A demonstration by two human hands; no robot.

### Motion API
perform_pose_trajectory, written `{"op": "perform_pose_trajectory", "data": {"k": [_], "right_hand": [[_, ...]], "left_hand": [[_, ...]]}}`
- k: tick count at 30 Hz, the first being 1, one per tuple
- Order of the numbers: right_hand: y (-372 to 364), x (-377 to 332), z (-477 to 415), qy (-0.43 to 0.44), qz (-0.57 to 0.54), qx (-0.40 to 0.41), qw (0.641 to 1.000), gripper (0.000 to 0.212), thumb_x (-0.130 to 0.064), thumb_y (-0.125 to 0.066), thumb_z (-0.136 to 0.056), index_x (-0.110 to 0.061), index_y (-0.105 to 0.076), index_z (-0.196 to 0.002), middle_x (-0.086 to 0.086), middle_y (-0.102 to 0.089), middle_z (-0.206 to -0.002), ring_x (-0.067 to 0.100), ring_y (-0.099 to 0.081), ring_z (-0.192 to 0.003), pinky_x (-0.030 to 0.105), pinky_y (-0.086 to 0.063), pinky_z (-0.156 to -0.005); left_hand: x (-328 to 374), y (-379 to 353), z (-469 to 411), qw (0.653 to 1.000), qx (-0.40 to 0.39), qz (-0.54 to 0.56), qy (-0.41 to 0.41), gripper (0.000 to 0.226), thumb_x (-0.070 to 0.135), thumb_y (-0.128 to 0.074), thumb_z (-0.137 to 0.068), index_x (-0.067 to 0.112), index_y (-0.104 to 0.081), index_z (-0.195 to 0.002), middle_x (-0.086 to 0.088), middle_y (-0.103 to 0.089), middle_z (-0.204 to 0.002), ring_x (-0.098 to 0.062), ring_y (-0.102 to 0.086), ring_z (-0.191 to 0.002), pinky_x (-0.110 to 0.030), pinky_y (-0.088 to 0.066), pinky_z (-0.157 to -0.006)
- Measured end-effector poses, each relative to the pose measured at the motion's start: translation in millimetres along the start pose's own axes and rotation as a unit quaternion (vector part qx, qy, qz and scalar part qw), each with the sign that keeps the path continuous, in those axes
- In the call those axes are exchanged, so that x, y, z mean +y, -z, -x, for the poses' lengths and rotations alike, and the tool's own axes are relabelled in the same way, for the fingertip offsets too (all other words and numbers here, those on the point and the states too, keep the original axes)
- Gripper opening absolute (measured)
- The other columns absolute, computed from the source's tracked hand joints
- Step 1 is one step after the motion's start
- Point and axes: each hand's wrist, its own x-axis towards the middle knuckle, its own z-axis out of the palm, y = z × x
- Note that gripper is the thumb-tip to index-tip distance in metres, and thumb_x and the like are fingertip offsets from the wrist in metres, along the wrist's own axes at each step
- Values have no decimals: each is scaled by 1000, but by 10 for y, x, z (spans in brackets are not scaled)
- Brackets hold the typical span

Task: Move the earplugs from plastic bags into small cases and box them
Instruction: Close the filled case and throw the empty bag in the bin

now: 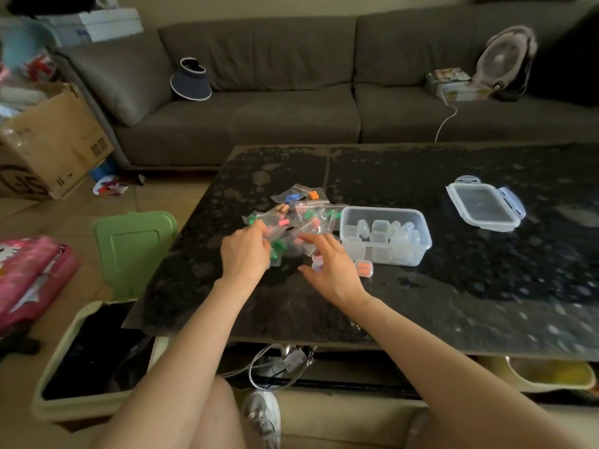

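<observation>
Earplugs (277, 246) in green, orange, pink and blue, all sealed inside a heap of zip bags (319, 215), lying left of centre on the table. Biggest first: the long brown sofa (275, 108) fills the far side, with a navy sun visor (191, 82) and a table fan (505, 59) on its cushions. In front of it, the dark speckled coffee table (421, 303). Far left on the floor, an open cardboard box (55, 140); nearer, a bin (61, 406) with its green lid (136, 247) tipped up.

On the table, just right of the heap, stands a clear plastic box (418, 251) filled with empty small cases (379, 226). Its clip lid (484, 205) lies well apart, further right.

Now the hands! The left hand (246, 254) is at the near left edge of the heap, fingers curled, pinching 1 zip bag (275, 259) with green plugs inside. The right hand (330, 267) hovers palm down over the near edge, fingers loosely spread; something small and clear sits under it, too blurred to say whether it is held.

Smallest: 1 closed case (364, 268) with orange plugs, just near of the box.
</observation>
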Motion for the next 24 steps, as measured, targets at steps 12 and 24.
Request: {"op": "perform_pose_trajectory", "data": {"k": [12, 24], "right_hand": [[317, 77, -63, -149, -226, -6, 963, 20, -1, -66, -85, -15, -68, -99, 3, -67, -88, 15, -65, -83, 28, -56, -77], [499, 119, 15, -216, -311, -53, 924, 6, -4, -66, -86, -9, -63, -88, 5, -68, -78, 11, -65, -65, 19, -54, -60]], "left_hand": [[322, -140, 218, 893, -156, 420, 49, 30, 22, -67, -86, 17, -54, -112, 5, -64, -95, -6, -63, -87, -14, -49, -67], [519, -102, 234, 824, -189, 509, 165, 5, 21, -67, -86, 20, -71, -88, 1, -73, -90, -11, -66, -91, -40, -43, -103]]}}
